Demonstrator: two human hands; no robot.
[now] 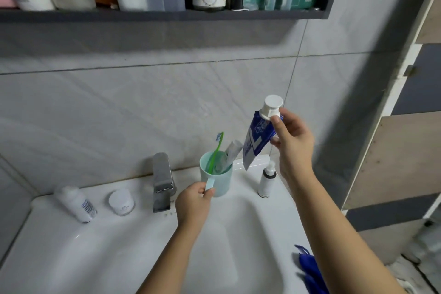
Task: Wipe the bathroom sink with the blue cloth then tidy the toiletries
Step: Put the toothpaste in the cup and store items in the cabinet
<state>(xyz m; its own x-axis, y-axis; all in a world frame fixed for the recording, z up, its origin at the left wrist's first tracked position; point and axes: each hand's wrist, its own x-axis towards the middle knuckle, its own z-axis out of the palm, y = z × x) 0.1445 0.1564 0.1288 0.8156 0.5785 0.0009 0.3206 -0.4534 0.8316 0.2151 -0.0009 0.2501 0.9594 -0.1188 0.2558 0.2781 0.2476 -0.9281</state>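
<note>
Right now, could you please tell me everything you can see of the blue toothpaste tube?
The blue toothpaste tube is soft-looking plastic, blue with white print, topped by a wide white cap, closed. It hangs in the air cap up, crimped end down, tilted, its lower end just right of the mint cup and seemingly clear of it. The right hand pinches it just below the cap.
</note>
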